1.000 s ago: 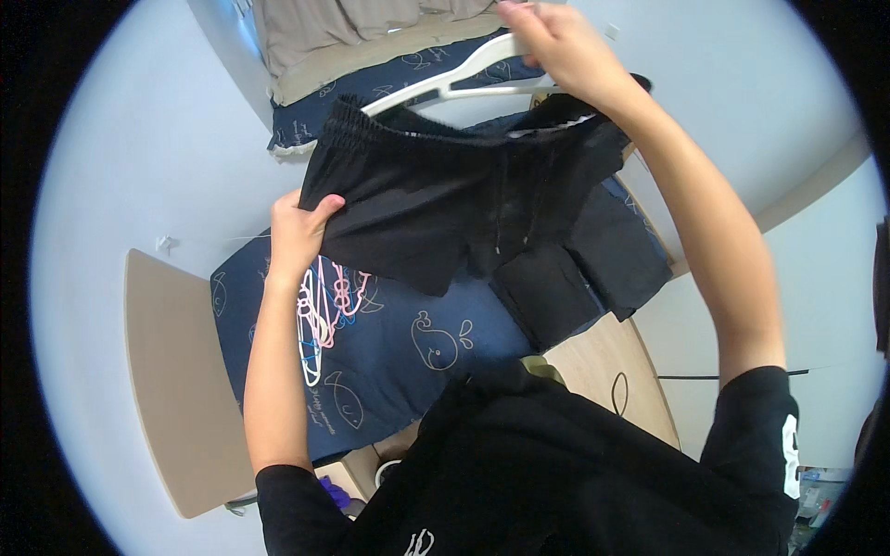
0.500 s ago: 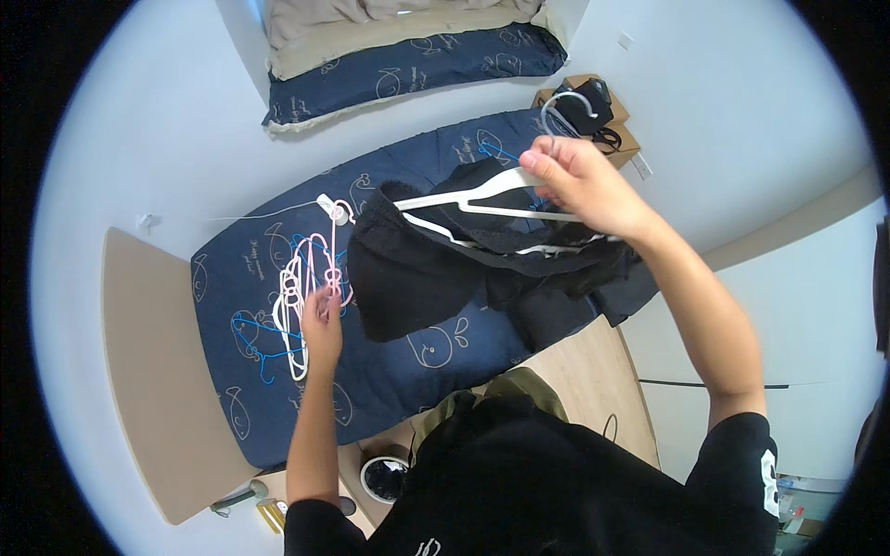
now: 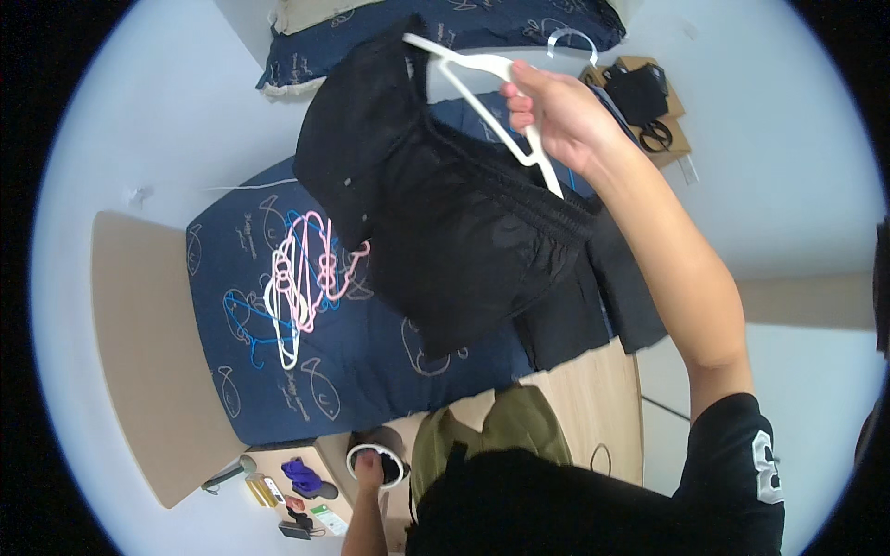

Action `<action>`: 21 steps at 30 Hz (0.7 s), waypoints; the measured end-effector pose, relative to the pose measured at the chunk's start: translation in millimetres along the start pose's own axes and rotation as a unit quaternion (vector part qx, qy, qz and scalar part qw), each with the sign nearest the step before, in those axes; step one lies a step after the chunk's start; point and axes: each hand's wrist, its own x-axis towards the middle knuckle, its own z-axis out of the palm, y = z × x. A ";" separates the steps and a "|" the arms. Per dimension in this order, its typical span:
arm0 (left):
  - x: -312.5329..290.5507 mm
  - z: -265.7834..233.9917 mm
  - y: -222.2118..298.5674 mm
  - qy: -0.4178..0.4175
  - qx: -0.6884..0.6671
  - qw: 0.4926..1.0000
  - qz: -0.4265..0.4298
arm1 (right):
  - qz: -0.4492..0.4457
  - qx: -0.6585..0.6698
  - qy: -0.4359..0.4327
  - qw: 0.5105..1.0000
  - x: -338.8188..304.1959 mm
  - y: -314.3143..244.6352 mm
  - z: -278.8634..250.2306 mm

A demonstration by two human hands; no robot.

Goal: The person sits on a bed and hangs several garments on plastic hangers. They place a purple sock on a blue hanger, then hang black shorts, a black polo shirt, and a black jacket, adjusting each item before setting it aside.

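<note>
My right hand [image 3: 556, 109] grips a white clothes hanger [image 3: 482, 65] near its neck and holds it up over the far side of the bed. Black shorts [image 3: 445, 213] with a gathered elastic waistband hang from the hanger, spread wide and tilted. Lowered beside the bed, my left hand [image 3: 370, 469] is over a white-rimmed bin [image 3: 397, 477]; its fingers are too hidden to read. A pile of pink hangers [image 3: 326, 269], white hangers [image 3: 286, 347] and a blue hanger [image 3: 252, 320] lies on the left part of the bed.
The bed [image 3: 269, 408] has a dark blue whale-patterned cover. More black clothing [image 3: 565, 324] lies at its right edge. Cardboard boxes [image 3: 672, 111] with black items stand at the back right. A beige headboard [image 3: 139, 371] is left; a small table [image 3: 324, 463] holds odds and ends.
My right hand has raised the hanger and the shorts farther away, and the shorts now spread open. My left hand has left the hanger pile and dropped down over the bin.
</note>
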 end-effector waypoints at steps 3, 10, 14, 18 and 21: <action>-63.7 17.3 19.5 0.089 0.055 0.994 -0.027 | 0.001 0.015 0.053 0.998 58.7 13.6 -74.4; -128.6 70.0 -11.0 -0.074 -0.171 0.935 -0.301 | 0.042 -0.037 0.219 0.974 221.0 171.4 -345.3; -157.9 98.9 -3.4 -0.016 -0.255 0.921 -0.293 | 0.070 -0.136 0.364 0.919 245.4 268.4 -447.4; -162.9 120.0 -5.8 0.002 -0.307 0.918 -0.251 | -0.036 -0.451 0.413 0.791 212.4 328.1 -487.7; -136.3 131.5 88.7 -0.063 -0.032 0.968 -0.239 | -0.204 -0.422 0.373 0.801 162.5 367.1 -466.2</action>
